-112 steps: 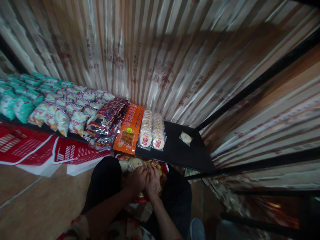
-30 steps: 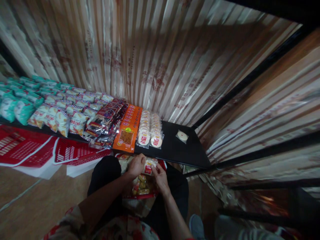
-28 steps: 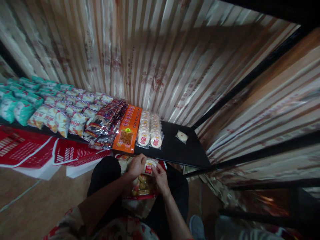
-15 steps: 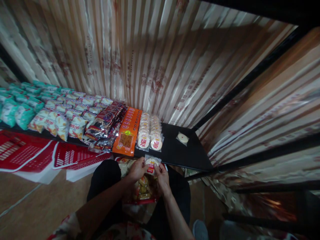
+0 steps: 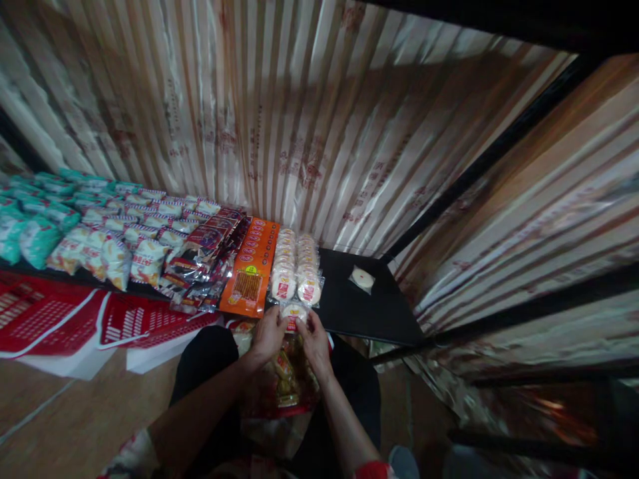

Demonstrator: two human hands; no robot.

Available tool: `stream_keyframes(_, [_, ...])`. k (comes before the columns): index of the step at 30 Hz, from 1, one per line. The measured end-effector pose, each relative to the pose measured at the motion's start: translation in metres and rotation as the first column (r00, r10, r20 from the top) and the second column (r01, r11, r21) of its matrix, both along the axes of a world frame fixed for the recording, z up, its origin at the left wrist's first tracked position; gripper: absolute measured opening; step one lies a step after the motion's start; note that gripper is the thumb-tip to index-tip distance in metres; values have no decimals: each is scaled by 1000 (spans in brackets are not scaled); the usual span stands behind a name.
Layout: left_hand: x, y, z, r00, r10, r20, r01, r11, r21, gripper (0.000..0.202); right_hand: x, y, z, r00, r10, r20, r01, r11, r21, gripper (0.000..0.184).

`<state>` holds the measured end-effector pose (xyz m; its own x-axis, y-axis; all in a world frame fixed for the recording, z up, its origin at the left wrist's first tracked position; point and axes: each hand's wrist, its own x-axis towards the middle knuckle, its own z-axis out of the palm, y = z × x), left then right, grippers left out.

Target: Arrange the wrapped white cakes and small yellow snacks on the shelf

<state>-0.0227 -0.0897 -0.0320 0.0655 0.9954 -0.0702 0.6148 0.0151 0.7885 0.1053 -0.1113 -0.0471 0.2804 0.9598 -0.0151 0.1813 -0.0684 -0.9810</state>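
Observation:
Between my two hands is a small clear packet with a round white cracker [image 5: 293, 314] and a red label. My left hand [image 5: 269, 334] grips its left side, and my right hand [image 5: 314, 340] grips its right side. The packet is at the shelf's front edge, just before two rows of like cracker packets [image 5: 309, 283]. Under my hands, between my knees, a bag of yellowish wrapped snacks [image 5: 287, 382] sits in something red. One more cracker packet [image 5: 362, 278] lies alone farther right on the black shelf [image 5: 344, 313].
Left of the crackers are a flat orange snack bag [image 5: 249, 279], a heap of dark red packets [image 5: 204, 246], white snack bags [image 5: 117, 258] and teal bags [image 5: 40, 239]. Red baskets [image 5: 134, 313] stand below the shelf. Black frame bars [image 5: 489, 159] and striped sheeting [image 5: 299, 120] enclose the right and back.
Both hands have moved the cracker packet slightly up and left, closer to the rows on the shelf. The view has shifted a little.

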Motion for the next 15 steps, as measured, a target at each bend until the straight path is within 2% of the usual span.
stream_keyframes(4, [-2, 10, 8, 998, 37, -46, -37, 999, 11, 16, -5, 13, 2, 983, -40, 180, 39, 999, 10, 42])
stream_keyframes(8, [-4, 19, 14, 997, 55, -44, -54, 998, 38, 28, -10, 24, 6, 961, -89, 264, 78, 996, 49, 44])
stream_keyframes(11, [-5, 25, 13, 996, 80, -50, -76, 995, 67, 32, -13, 31, 10, 939, -111, 325, 97, 994, 60, 42])
stream_keyframes(15, [-4, 32, 4, 993, 101, -56, -94, 988, 122, 38, -16, 40, 12, 917, -113, 382, 94, 993, 68, 39])
